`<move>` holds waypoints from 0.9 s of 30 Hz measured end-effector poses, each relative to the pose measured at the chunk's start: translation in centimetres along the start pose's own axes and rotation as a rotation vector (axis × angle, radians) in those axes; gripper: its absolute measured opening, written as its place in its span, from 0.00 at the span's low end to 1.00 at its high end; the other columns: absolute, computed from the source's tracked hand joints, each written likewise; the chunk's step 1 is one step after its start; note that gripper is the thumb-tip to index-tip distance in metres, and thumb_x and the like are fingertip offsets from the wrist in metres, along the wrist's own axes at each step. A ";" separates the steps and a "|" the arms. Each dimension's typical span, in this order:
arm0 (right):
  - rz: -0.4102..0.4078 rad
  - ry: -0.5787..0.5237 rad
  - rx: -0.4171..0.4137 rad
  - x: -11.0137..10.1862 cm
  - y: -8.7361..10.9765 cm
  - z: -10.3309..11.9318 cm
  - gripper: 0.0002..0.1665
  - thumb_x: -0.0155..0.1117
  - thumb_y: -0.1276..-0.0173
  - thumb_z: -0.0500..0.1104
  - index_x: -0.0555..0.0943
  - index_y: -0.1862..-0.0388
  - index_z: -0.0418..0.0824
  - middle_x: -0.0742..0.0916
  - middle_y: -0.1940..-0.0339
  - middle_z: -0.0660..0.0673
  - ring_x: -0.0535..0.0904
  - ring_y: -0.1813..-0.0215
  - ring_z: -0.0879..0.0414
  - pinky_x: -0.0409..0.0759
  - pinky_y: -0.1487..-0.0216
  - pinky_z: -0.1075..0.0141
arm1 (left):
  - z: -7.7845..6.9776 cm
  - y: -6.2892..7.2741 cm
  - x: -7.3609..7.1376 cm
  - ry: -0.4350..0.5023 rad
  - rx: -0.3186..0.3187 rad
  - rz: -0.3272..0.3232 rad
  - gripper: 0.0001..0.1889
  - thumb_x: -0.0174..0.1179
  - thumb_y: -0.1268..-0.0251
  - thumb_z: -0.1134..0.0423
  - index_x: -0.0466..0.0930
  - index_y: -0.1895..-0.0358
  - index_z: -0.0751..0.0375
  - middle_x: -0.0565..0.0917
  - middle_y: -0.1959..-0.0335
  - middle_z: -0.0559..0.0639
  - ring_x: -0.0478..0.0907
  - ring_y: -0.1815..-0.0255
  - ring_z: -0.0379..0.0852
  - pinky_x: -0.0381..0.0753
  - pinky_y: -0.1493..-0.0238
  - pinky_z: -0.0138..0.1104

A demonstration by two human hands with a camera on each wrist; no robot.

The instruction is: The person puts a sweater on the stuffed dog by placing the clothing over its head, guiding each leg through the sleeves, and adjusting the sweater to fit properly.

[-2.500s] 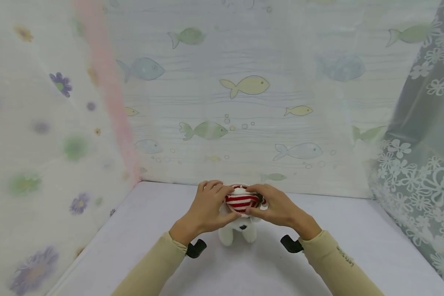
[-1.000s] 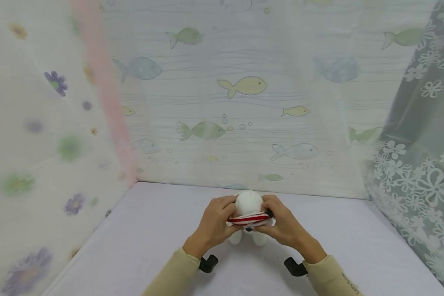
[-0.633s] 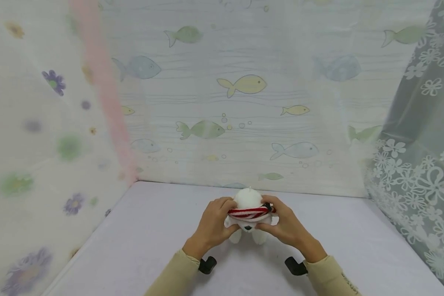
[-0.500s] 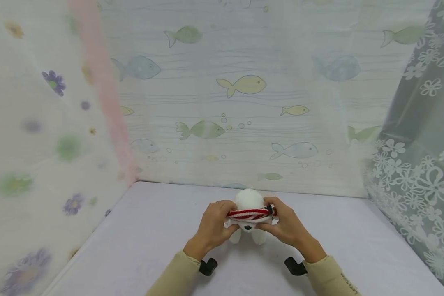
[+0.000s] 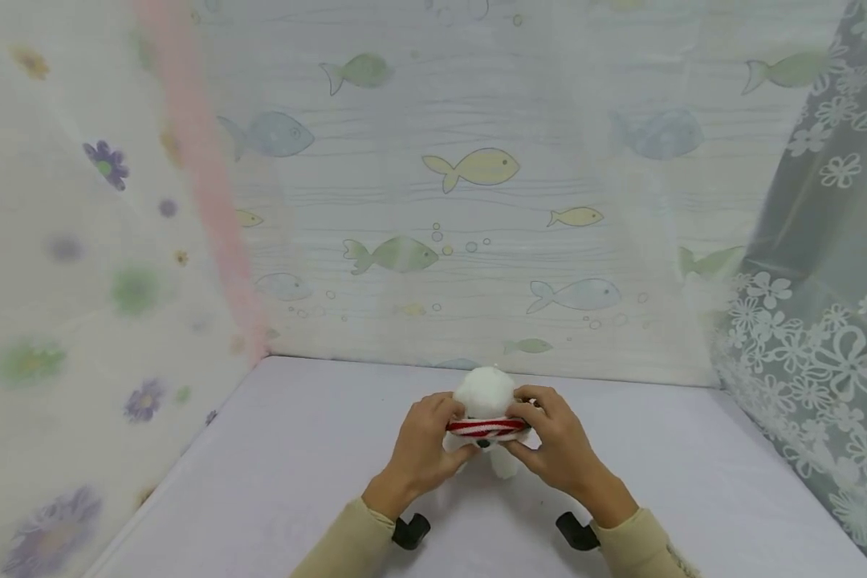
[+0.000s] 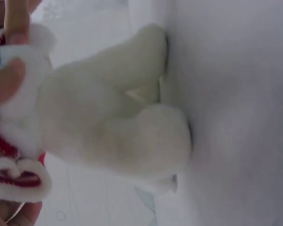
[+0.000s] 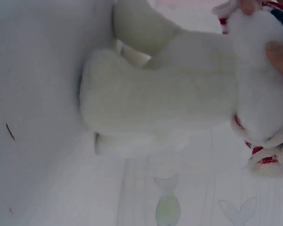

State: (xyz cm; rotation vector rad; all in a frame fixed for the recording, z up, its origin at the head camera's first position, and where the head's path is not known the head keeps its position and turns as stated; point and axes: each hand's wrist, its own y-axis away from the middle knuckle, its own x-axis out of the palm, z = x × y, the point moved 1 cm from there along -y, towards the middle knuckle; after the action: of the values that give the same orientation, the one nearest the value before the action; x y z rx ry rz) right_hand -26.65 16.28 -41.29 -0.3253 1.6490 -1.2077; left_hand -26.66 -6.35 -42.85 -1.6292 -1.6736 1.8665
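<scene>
A white plush toy animal (image 5: 486, 391) with a dark nose (image 5: 483, 443) stands upright on its legs. Across its face, just above the nose, runs a red-and-white striped knitted band (image 5: 480, 428); the rounded top of the head is bare. My left hand (image 5: 421, 445) grips the band's left end, its thumb below near the muzzle. On the other side my right hand (image 5: 559, 441) pinches the band's right end with curled fingers. Both wrist views show the plush body (image 6: 104, 108) with its feet on the table. A white-edged red knitted loop (image 6: 20, 180) hangs behind the head. The toy's eyes are hidden.
White cloth covers the table (image 5: 318, 449). Behind it hangs a fish-print curtain (image 5: 405, 305), with flowered sheets at left and right. Black wrist mounts (image 5: 410, 531) jut inward below the sleeves.
The striped knit, earlier over the top of the head, has come down over the face and bunched into a narrow band. Both hands have moved lower with it, and the right fingers have shifted their hold.
</scene>
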 end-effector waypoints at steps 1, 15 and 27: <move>0.006 0.013 -0.011 0.0 -0.1 0.1 0.22 0.77 0.50 0.46 0.79 0.59 0.39 0.78 0.52 0.42 0.74 0.52 0.49 0.74 0.55 0.63 | -0.1 0.0 0.1 -0.012 0.002 0.001 0.27 0.79 0.62 0.56 0.71 0.60 0.54 0.79 0.54 0.47 0.76 0.51 0.46 0.75 0.54 0.42; 0.073 0.053 0.015 0.4 0.3 1.0 0.14 0.68 0.57 0.34 0.72 0.74 0.45 0.73 0.54 0.41 0.70 0.65 0.59 0.73 0.69 0.70 | -0.7 0.4 1.2 -0.143 0.102 -0.067 0.15 0.66 0.54 0.70 0.68 0.71 0.52 0.75 0.61 0.47 0.75 0.57 0.45 0.73 0.56 0.41; 0.178 -0.140 0.106 -0.1 0.3 0.9 0.15 0.71 0.43 0.40 0.77 0.58 0.46 0.69 0.40 0.40 0.74 0.45 0.50 0.78 0.52 0.59 | -1.1 0.2 0.2 0.191 -0.091 0.102 0.17 0.71 0.48 0.60 0.71 0.60 0.51 0.72 0.42 0.51 0.75 0.50 0.47 0.77 0.53 0.41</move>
State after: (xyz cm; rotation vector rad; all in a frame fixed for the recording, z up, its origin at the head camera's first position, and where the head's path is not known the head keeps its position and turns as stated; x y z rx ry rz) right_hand -25.73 15.96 -41.50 -0.1877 1.4552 -1.1080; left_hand -25.79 -5.59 -42.90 -1.8952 -1.6467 1.6378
